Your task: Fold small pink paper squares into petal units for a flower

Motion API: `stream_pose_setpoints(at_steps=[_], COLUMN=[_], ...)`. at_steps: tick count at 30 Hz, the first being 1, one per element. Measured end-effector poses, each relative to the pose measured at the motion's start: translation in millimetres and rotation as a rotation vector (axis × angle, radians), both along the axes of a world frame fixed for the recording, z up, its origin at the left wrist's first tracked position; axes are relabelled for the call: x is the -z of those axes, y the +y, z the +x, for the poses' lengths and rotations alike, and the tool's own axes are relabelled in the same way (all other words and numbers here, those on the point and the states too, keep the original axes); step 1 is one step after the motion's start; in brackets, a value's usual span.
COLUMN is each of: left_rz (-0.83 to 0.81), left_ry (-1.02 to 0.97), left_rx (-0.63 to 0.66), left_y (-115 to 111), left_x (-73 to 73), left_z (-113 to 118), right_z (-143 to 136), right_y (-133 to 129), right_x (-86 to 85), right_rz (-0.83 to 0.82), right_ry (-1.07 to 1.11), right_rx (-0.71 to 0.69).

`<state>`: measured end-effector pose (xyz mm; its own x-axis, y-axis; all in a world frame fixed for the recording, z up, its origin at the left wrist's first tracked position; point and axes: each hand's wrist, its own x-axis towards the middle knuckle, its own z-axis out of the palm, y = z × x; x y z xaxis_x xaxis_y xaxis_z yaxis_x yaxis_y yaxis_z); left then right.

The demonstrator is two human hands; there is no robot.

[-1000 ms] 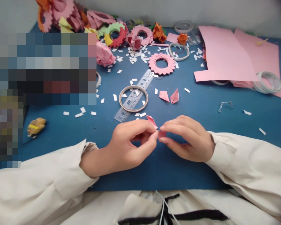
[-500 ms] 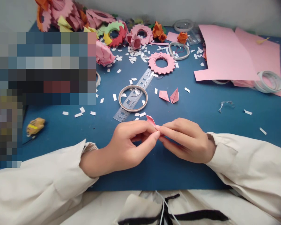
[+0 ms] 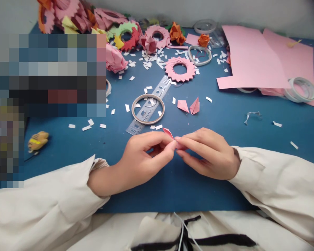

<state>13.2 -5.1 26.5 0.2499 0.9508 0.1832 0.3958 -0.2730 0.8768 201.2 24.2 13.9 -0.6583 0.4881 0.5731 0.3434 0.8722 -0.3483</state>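
Note:
Between my two hands is a small piece of folded pink paper [image 3: 167, 132], its tip standing up past the fingers and the rest mostly hidden. My left hand [image 3: 148, 155] pinches it between thumb and fingertips. From the other side my right hand [image 3: 209, 153] meets it with closed fingertips. Just beyond lie two folded pink paper pieces, a kite-shaped one [image 3: 183, 106] and a pointed one [image 3: 195, 106]. A thin tape ring [image 3: 148, 122] rests on a clear ruler [image 3: 136, 129] ahead of my left hand.
A pink pleated paper ring [image 3: 180, 69] lies past the ruler among white paper scraps [image 3: 147, 65]. Pink sheets [image 3: 253, 55] and a tape roll [image 3: 302, 90] are at the right. Folded paper shapes [image 3: 127, 36] crowd the back; a yellow toy-like object [image 3: 38, 141] lies left.
My fingers shift slightly at the pink paper, and the right thumb has moved a little apart from the left one. The things on the table stay in place.

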Motion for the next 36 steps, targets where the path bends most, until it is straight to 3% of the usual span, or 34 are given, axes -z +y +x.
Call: stream_pose_setpoints(at_steps=[12, 30, 36], left_rz=[0.073, 0.202, 0.252], left_ry=[-0.038, -0.037, -0.051], left_rx=[-0.048, -0.014, -0.02], left_y=[-3.2, -3.8, -3.6], left_x=[1.7, 2.5, 4.1], left_z=[0.0, -0.2, -0.1], right_z=[0.9, 1.7, 2.8], right_y=[2.0, 4.9, 4.9], right_x=[-0.8, 0.9, -0.6], right_rz=[0.044, 0.003, 0.085], right_ry=[-0.009, -0.008, -0.038], right_rx=[0.002, -0.076, -0.047])
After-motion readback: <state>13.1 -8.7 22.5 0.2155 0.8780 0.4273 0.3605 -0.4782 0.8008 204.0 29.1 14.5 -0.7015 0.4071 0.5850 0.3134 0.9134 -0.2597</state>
